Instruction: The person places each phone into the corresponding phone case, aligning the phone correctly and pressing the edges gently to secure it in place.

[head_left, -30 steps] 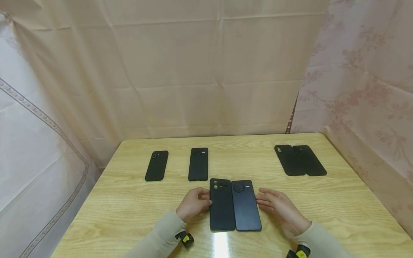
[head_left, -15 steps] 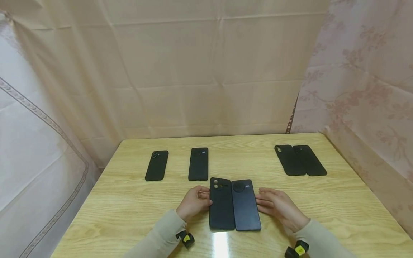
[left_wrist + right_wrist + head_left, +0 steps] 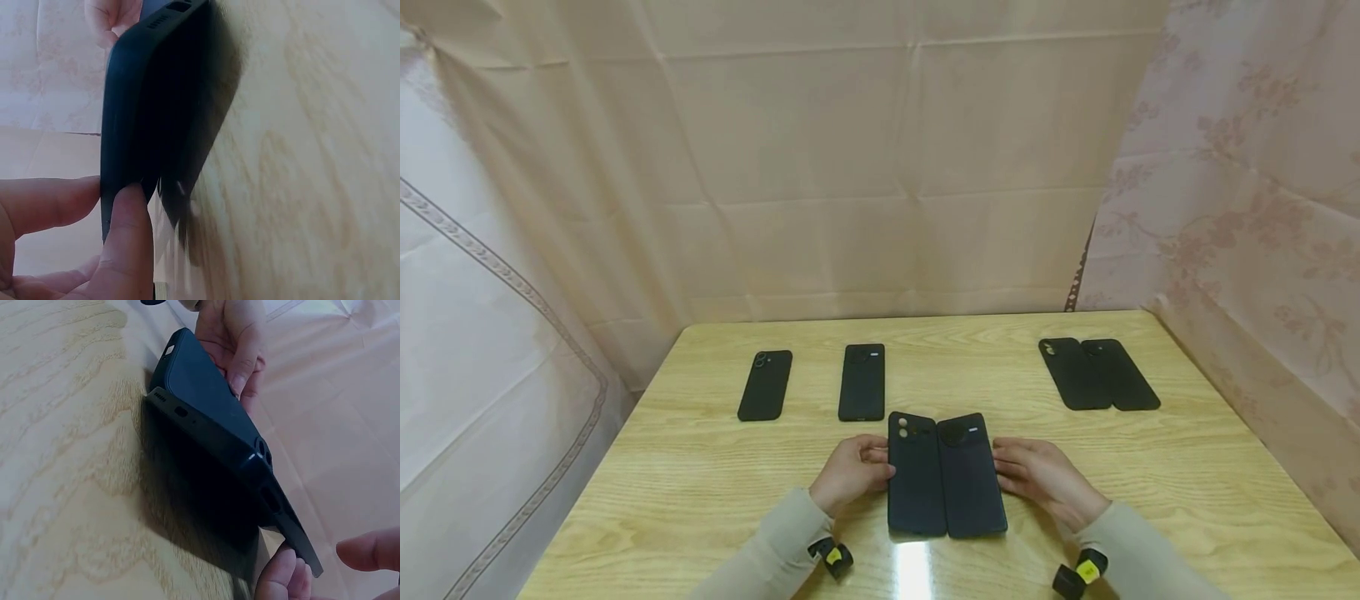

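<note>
A black phone case [image 3: 915, 487] and a dark phone [image 3: 973, 492] lie back up, side by side, at the near middle of the table. My left hand [image 3: 852, 472] pinches the case's outer left edge between thumb and finger, and the left wrist view shows the case [image 3: 134, 119] tilted up on that side. At the phone's outer right edge is my right hand [image 3: 1048, 479]. In the right wrist view its fingertips [image 3: 284, 569] are under the raised edge of the phone [image 3: 231, 450], while the thumb [image 3: 372, 550] stands apart from it. Their inner long edges meet low in the middle.
Behind them, one black phone [image 3: 765, 385] lies at the back left and another dark phone [image 3: 861, 382] just right of it. Two black pieces, one a case with a camera cutout [image 3: 1071, 375], lie together at the back right. Cloth curtains [image 3: 880, 167] hang around the table [image 3: 700, 475].
The phone's right edge has tilted upward and its back looks darker. The case's far end has risen slightly. My right hand has shifted a little to the left; my left hand stays put.
</note>
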`<state>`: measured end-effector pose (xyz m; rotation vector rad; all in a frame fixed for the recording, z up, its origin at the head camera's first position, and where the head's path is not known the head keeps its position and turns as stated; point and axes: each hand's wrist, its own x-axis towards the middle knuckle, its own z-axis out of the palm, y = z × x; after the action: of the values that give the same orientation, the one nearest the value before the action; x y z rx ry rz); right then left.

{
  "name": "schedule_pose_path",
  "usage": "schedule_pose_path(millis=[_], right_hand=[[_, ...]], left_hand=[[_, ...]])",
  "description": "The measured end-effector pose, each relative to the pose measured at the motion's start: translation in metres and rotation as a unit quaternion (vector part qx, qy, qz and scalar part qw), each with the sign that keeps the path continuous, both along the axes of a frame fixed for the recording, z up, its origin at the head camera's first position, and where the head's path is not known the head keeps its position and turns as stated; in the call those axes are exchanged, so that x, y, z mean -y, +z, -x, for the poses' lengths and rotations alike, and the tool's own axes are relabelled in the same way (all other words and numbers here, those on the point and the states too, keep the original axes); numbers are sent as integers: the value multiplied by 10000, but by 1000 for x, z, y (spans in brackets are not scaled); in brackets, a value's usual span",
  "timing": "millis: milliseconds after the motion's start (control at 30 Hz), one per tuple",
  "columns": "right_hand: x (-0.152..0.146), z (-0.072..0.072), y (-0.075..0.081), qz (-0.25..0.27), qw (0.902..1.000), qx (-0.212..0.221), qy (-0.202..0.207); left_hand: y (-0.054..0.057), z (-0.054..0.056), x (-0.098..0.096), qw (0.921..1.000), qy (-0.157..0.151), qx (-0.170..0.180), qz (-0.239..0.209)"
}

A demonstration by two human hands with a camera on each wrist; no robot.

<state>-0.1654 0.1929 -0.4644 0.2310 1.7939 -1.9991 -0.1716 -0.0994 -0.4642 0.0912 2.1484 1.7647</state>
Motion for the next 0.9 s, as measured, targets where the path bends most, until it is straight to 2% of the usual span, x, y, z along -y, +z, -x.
schedule_pose_path(millis=[400, 533, 767, 900], right_hand=[[3, 3, -3, -255, 9975, -375, 542], [4, 2, -5, -207, 9972, -338, 639], [9, -1, -6, 207, 9983, -129, 524], [12, -2, -8, 182, 9987, -162, 453]], left_hand=[[0, 0, 1, 9997, 0, 249, -89], [0, 0, 0, 9996, -23, 272, -87], [-1, 0, -2, 9993, -73, 232, -266], [-3, 1, -3, 9990, -11, 265, -364]])
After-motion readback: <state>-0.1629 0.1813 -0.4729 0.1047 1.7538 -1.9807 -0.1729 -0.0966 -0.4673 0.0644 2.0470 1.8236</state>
